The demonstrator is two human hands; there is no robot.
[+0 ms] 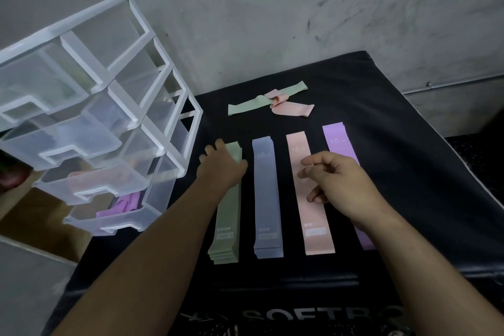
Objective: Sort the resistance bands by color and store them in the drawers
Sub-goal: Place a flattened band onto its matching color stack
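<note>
While two drawers [90,194] are holding bands [122,203], four stacks [266,199] are waiting: left grip [221,166] is pressing flat-fingered on green stack [226,226], right grip [335,180] is hovering slack, empty.

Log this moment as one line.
left hand: rests on green stack | right hand: over pink stack, holding nothing | loose: green band, pink band, crossed | bottom drawer: purple bands

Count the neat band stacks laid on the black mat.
4, side by side: green stack under the left hand, grey-blue stack next, pink stack partly behind the right hand, purple stack rightmost, partly hidden by that arm.
</note>
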